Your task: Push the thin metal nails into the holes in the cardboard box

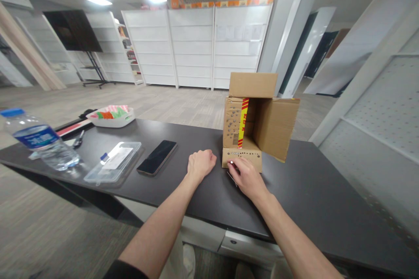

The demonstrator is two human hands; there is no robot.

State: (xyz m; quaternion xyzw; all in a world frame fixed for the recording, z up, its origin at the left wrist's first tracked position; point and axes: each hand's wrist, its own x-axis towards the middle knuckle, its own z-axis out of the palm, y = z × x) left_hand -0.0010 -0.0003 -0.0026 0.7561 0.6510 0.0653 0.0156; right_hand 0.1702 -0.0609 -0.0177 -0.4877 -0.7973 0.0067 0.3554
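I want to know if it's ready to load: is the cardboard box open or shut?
Open. The cardboard box lies on its side, flaps spread, interior showing toward the camera.

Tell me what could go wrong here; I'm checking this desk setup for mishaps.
The cardboard box lies on its side with flaps open, and the right hand is at its lower flap; a push might slide or tip it. The phone lies close to the left hand, so a sweep of the arm could knock it. The water bottle sits near the table edge.

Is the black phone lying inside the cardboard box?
No, the black phone lies flat on the dark table, left of the cardboard box and apart from it.
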